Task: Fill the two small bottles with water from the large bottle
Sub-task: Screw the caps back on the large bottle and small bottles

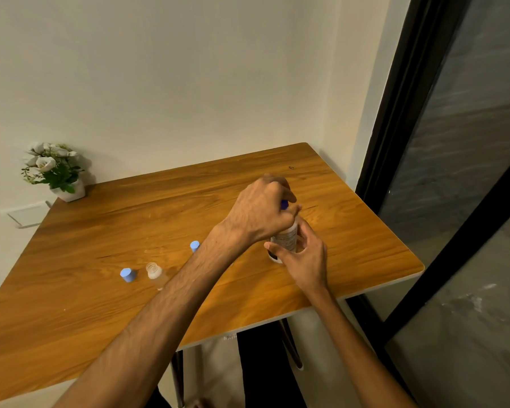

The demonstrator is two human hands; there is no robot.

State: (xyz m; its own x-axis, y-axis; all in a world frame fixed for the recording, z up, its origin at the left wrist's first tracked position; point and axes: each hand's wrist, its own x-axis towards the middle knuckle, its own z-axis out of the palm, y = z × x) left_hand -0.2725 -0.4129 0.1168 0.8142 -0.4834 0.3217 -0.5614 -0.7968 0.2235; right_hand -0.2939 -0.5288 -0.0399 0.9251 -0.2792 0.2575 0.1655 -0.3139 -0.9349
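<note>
- wood-grain table, warm orange-brown with a pale edge, fills the middle of the view; everything for the task stands on it.
- large bottle stands upright at about 3 o'clock on the table, clear plastic with a pale printed label round the body and a dark band low down; most of it is hidden by the two hands.
- dark blue cap sits at the top of the large bottle, only a sliver showing between the fingers; whether it is screwed tight or loose cannot be told.
- left hand reaches across from 7 o'clock, over the top of the large bottle, fingers curled down and closed round the dark blue cap.
- right hand comes in from 5 o'clock and wraps the body of the large bottle, fingers spread partly round the label, thumb on the near side.
- small bottle stands at about 8 o'clock on the table, clear, uncapped, its threaded neck bare; the water level inside cannot be made out.
- light blue cap lies just beside the small bottle, at its 9 o'clock, not touching it.
- second light blue cap shows just above the left forearm, near the table's middle; what is under it is hidden by the arm.
- flower pot, white with white blooms and green leaves, stands at the 10 o'clock corner against the wall.
</note>
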